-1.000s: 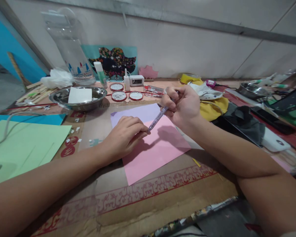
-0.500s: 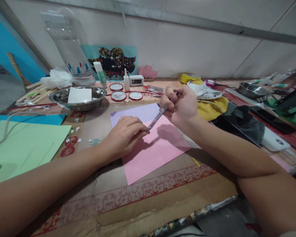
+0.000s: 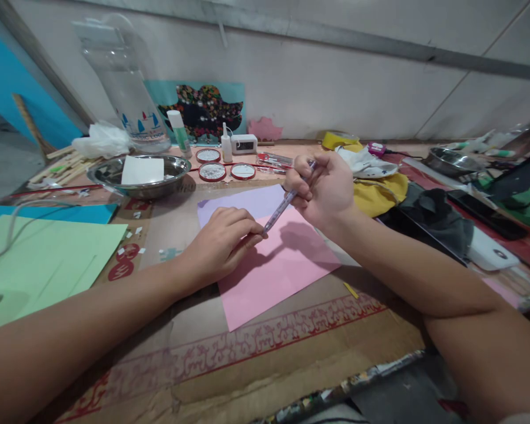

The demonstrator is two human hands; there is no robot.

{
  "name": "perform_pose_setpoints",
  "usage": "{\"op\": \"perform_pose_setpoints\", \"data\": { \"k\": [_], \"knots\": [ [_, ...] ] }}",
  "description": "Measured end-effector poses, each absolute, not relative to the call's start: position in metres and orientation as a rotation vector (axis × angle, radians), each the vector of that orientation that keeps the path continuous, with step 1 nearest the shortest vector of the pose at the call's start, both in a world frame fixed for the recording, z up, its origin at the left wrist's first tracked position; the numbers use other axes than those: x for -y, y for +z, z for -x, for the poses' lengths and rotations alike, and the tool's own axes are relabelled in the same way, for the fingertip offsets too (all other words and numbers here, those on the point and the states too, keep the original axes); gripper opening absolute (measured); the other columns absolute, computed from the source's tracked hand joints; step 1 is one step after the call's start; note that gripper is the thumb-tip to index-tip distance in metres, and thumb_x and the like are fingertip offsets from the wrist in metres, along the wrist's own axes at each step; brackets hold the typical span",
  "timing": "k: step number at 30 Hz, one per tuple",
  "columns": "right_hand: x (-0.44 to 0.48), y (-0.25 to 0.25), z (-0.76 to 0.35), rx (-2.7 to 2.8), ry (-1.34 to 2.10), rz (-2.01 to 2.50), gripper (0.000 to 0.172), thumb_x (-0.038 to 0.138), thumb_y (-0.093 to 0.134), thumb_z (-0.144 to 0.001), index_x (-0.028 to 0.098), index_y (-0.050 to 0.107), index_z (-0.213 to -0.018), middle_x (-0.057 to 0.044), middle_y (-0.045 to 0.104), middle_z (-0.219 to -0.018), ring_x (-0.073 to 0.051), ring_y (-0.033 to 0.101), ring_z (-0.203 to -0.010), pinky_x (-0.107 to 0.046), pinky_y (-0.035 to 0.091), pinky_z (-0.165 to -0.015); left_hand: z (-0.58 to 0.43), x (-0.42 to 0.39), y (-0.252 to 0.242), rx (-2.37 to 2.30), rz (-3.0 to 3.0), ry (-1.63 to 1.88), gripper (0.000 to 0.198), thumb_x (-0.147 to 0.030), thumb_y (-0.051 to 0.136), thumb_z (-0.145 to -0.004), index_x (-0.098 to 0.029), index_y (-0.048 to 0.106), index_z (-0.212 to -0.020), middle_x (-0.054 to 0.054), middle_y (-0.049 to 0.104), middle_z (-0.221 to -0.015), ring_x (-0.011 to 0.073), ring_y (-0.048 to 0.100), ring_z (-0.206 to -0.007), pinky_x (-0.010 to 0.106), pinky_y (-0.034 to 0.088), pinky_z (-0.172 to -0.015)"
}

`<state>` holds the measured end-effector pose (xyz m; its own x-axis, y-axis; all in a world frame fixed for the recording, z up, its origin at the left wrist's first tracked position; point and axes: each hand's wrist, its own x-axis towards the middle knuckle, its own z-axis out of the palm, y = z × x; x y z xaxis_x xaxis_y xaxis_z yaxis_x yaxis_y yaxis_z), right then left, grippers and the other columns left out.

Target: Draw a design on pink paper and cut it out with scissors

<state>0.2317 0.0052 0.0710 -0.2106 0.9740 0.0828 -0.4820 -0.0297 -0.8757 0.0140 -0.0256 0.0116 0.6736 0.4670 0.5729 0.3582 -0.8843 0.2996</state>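
Note:
A slim purplish pen (image 3: 280,212) slants over the paper, its lower end toward the left. My right hand (image 3: 322,185) is closed round its upper part, palm turned up and wrist raised off the surface. At the lower end, the thumb and fingertips of my left hand (image 3: 225,238) pinch the pen's tip, which they partly hide. Beneath both hands lies a pink sheet of paper (image 3: 265,288), with a lilac sheet (image 3: 247,199) showing along its far side. My left hand rests low over the sheets and covers part of them.
A steel bowl (image 3: 176,175) holding white paper stands back left, near a glue stick (image 3: 179,132), a small white bottle (image 3: 227,147) and red-rimmed dishes (image 3: 212,172). Green paper (image 3: 48,259) lies left. Yellow cloth (image 3: 380,193) and a phone (image 3: 488,213) lie right.
Almost nothing differs. Both hands and the pen stay in the same place, with only a very slight shift of my right hand's fingers.

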Motion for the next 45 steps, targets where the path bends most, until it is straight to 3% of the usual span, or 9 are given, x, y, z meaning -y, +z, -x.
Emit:
{"op": "perform_pose_setpoints", "data": {
  "k": [7,17,45],
  "knots": [
    [-0.0034,0.0789,-0.232,1.05,1.533,0.725,0.04,0.051,0.04,-0.098,0.023,0.046,-0.07,0.003,0.041,-0.052,-0.011,0.025,-0.041,-0.023,0.023,-0.038,-0.0121,0.0265,0.0125,-0.694,-2.705,1.041,0.016,-0.017,0.052,-0.103,-0.018,0.067,-0.101,0.004,0.069,-0.092,0.02,0.061,-0.087,0.034,0.042,-0.079],
    [-0.0005,0.0782,-0.2323,1.039,1.494,0.78,0.042,0.051,0.051,-0.095,0.024,0.036,-0.066,0.005,0.034,-0.048,-0.011,0.021,-0.042,-0.024,0.019,-0.039,-0.0132,0.0276,0.0136,-0.668,-2.726,1.01,0.015,-0.019,0.052,-0.104,-0.019,0.068,-0.103,0.005,0.071,-0.095,0.0199,0.062,-0.09,0.034,0.042,-0.081],
    [-0.0032,0.0738,-0.2316,1.004,1.48,0.754,0.045,0.054,0.048,-0.095,0.024,0.035,-0.064,0.004,0.034,-0.048,-0.01,0.02,-0.041,-0.024,0.018,-0.038,-0.0131,0.0252,0.011,-0.701,-2.717,0.986,0.019,-0.02,0.05,-0.104,-0.019,0.069,-0.103,0.005,0.071,-0.093,0.02,0.062,-0.087,0.035,0.042,-0.079]
  ]
}}
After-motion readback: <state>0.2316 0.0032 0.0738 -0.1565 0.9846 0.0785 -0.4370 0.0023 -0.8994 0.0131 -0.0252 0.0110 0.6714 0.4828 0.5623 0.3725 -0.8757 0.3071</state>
